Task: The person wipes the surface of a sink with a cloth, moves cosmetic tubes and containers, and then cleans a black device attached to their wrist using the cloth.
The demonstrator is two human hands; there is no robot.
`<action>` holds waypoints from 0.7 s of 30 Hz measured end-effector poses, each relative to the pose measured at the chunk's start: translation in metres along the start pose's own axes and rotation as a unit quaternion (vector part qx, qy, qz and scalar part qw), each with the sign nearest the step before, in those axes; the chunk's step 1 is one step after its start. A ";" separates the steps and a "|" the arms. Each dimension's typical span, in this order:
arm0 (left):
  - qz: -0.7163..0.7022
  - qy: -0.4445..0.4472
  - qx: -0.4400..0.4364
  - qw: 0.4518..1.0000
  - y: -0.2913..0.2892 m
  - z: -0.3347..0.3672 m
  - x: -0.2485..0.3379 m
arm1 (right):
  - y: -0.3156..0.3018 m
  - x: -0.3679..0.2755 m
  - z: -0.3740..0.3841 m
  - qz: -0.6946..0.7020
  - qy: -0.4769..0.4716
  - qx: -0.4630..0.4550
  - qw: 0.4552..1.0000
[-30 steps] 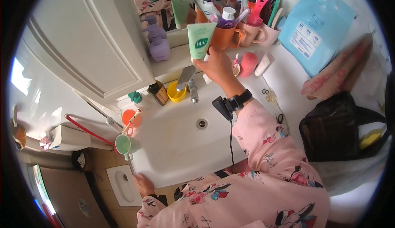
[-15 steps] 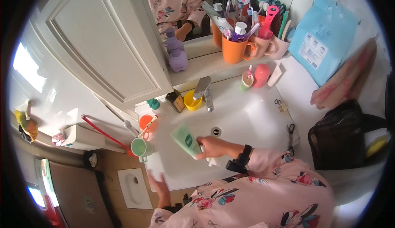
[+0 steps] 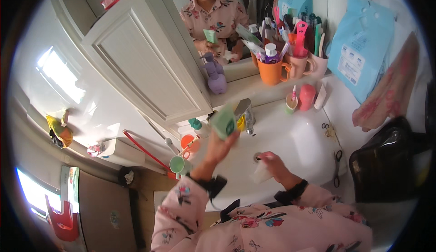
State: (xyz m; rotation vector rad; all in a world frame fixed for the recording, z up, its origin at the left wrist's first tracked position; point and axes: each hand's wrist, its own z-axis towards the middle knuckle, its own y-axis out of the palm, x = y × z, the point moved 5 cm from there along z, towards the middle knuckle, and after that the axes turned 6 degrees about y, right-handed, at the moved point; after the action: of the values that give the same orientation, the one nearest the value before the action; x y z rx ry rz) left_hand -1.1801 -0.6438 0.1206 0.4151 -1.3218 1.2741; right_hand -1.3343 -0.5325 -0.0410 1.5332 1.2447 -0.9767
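Green squeeze tube (image 3: 224, 122): shifted from right hand (image 3: 275, 165) to left hand (image 3: 220, 145), above sink (image 3: 295, 136) | left: grip clasping tube | right: grip pinching blurred white piece (image 3: 261, 172) | both now occupied

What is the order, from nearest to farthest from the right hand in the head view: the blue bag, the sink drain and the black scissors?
From the right hand, in the head view:
1. Sink drain, close by, just to its left.
2. Black scissors, to its right.
3. Blue bag, far ahead, toward the right.
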 end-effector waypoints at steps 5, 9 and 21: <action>0.103 0.118 0.185 0.970 -0.018 0.110 -0.001 | -0.062 0.033 -0.047 -0.072 -0.047 0.058 0.995; 0.148 -0.017 0.174 0.973 -0.020 0.144 -0.002 | -0.077 0.027 -0.087 0.297 0.078 0.144 0.941; 0.028 0.096 0.233 0.967 -0.023 0.112 0.002 | -0.104 0.081 -0.078 0.420 0.072 0.083 0.901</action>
State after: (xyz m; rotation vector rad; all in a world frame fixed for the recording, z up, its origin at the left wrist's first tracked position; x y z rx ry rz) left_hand -1.2143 -0.7433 0.1646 0.5670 -0.8701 1.6332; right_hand -1.4188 -0.4274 -0.1131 2.0370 0.4698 -0.3965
